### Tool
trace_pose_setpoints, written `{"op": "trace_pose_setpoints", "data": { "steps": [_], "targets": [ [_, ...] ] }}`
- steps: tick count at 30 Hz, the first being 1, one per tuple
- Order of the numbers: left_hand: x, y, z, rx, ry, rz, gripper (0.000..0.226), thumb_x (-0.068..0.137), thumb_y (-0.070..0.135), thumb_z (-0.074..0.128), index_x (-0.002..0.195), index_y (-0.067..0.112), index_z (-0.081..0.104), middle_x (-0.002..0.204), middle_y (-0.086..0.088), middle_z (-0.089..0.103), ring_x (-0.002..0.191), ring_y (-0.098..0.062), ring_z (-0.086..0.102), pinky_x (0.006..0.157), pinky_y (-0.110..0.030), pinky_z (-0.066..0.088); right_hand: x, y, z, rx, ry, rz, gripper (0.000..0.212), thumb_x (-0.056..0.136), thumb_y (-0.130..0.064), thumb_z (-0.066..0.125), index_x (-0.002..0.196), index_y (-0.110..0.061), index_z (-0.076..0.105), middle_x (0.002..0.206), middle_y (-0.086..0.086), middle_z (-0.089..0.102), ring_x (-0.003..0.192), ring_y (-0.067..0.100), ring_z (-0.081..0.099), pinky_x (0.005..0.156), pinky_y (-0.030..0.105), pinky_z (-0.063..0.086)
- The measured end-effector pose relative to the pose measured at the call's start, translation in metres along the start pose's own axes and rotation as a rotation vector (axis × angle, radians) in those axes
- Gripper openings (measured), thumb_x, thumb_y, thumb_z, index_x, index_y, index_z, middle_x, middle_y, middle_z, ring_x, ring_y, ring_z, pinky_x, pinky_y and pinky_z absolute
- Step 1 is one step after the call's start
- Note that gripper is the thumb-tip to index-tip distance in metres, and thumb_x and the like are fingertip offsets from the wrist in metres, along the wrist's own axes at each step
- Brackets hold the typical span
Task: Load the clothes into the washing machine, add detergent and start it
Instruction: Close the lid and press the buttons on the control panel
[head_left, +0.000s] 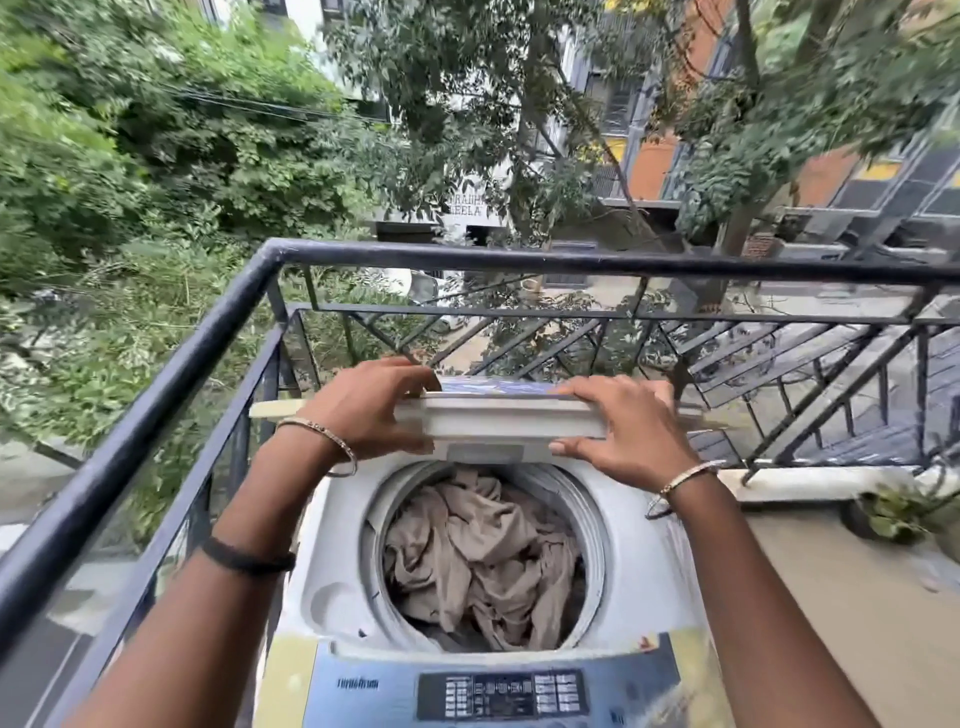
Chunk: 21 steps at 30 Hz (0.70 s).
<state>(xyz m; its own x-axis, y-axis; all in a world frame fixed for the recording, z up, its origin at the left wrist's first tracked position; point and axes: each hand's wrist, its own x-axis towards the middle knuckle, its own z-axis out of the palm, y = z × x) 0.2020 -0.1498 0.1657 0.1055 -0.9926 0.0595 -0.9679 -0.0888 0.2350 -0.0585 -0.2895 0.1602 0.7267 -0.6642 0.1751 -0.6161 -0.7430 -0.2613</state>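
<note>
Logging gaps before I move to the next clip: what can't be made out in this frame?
Head view only.
- Control panel: labels too small and blurred; the bottom edge cuts its lower part.
- Folded lid: left hand and right hand grip it, covering its ends.
- Drum: beige clothes hide its depths; whether detergent is in cannot be told.

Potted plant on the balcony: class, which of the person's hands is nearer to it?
Right. The right hand grips the lid at its right end, toward the potted plant; the left hand grips its left end, farther away.
</note>
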Motion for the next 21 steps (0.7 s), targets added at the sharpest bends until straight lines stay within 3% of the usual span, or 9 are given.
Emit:
{"op": "trace_pose_setpoints", "data": {
  "steps": [3, 7, 10, 13, 14, 16, 18, 19, 21],
  "targets": [
    [-0.015, 0.006, 0.019, -0.025, -0.17, 0.051, 0.048, 0.062, 0.044, 0.082, 0.104, 0.029, 0.062, 0.103, 0.005, 0.057, 0.093, -0.017, 0.058, 0.076, -0.028, 0.047, -0.031, 0.001, 0.018, -0.027, -0.066, -0.03, 0.054, 0.064, -0.063, 0.075, 0.112, -0.044, 0.059, 0.111, -0.023, 0.063, 0.112, 0.011, 0.052, 0.083, 0.032, 0.025],
    [-0.039, 0.013, 0.06, -0.088, -0.35, 0.1, 0.044, 0.052, 0.043, 0.084, 0.088, 0.034, 0.059, 0.113, 0.008, 0.056, 0.102, -0.017, 0.057, 0.082, -0.03, 0.047, -0.074, 0.001, 0.059, -0.069, -0.191, -0.043, 0.045, 0.061, -0.061, 0.073, 0.091, -0.036, 0.051, 0.085, -0.02, 0.054, 0.096, 0.009, 0.046, 0.083, 0.033, 0.03],
    [-0.06, 0.019, 0.104, 0.056, -0.42, 0.097, 0.051, 0.052, 0.046, 0.085, 0.091, 0.033, 0.055, 0.135, 0.011, 0.044, 0.115, -0.02, 0.052, 0.08, -0.029, 0.04, -0.099, 0.002, 0.096, -0.048, -0.268, 0.007, 0.038, 0.065, -0.05, 0.077, 0.085, -0.032, 0.051, 0.082, -0.019, 0.054, 0.097, 0.009, 0.045, 0.096, 0.035, 0.032],
    [-0.08, 0.018, 0.142, 0.048, -0.445, 0.044, 0.058, 0.052, 0.051, 0.084, 0.098, 0.031, 0.056, 0.148, 0.013, 0.032, 0.126, -0.023, 0.046, 0.092, -0.037, 0.044, -0.119, 0.002, 0.129, -0.06, -0.345, 0.022, 0.032, 0.07, -0.036, 0.078, 0.088, -0.034, 0.051, 0.088, -0.02, 0.055, 0.104, 0.009, 0.043, 0.109, 0.042, 0.026],
    [-0.086, 0.018, 0.15, 0.02, -0.447, 0.033, 0.055, 0.054, 0.05, 0.083, 0.098, 0.03, 0.057, 0.15, 0.012, 0.031, 0.127, -0.023, 0.045, 0.095, -0.038, 0.044, -0.124, 0.002, 0.137, -0.063, -0.37, 0.02, 0.033, 0.071, -0.04, 0.078, 0.091, -0.033, 0.053, 0.094, -0.019, 0.058, 0.107, 0.011, 0.043, 0.112, 0.043, 0.022],
    [-0.092, 0.019, 0.163, 0.022, -0.422, 0.026, 0.047, 0.06, 0.049, 0.08, 0.097, 0.03, 0.06, 0.149, 0.011, 0.032, 0.127, -0.023, 0.045, 0.097, -0.039, 0.044, -0.13, 0.004, 0.148, -0.06, -0.4, 0.023, 0.047, 0.066, -0.065, 0.07, 0.093, -0.03, 0.054, 0.098, -0.016, 0.061, 0.107, 0.012, 0.041, 0.114, 0.042, 0.016],
    [-0.097, 0.022, 0.175, 0.045, -0.397, 0.012, 0.043, 0.064, 0.054, 0.075, 0.097, 0.03, 0.061, 0.149, 0.009, 0.033, 0.129, -0.023, 0.043, 0.098, -0.039, 0.043, -0.135, 0.004, 0.158, -0.05, -0.432, 0.035, 0.073, 0.056, -0.092, 0.044, 0.089, -0.027, 0.055, 0.095, -0.015, 0.06, 0.105, 0.013, 0.042, 0.115, 0.042, 0.013],
    [-0.1, 0.023, 0.183, 0.039, -0.387, -0.002, 0.045, 0.066, 0.061, 0.07, 0.097, 0.03, 0.061, 0.149, 0.009, 0.034, 0.13, -0.023, 0.042, 0.1, -0.039, 0.042, -0.139, 0.005, 0.164, -0.051, -0.439, 0.033, 0.079, 0.056, -0.096, 0.031, 0.088, -0.027, 0.055, 0.095, -0.014, 0.06, 0.106, 0.014, 0.043, 0.117, 0.044, 0.012],
    [-0.105, 0.022, 0.197, 0.014, -0.368, -0.04, 0.062, 0.068, 0.079, 0.047, 0.103, 0.03, 0.062, 0.148, 0.007, 0.037, 0.132, -0.023, 0.042, 0.103, -0.04, 0.04, -0.147, 0.006, 0.177, -0.064, -0.413, 0.034, 0.081, 0.061, -0.096, 0.022, 0.091, -0.029, 0.057, 0.098, -0.013, 0.06, 0.109, 0.016, 0.045, 0.119, 0.048, 0.012]
  ]
}}
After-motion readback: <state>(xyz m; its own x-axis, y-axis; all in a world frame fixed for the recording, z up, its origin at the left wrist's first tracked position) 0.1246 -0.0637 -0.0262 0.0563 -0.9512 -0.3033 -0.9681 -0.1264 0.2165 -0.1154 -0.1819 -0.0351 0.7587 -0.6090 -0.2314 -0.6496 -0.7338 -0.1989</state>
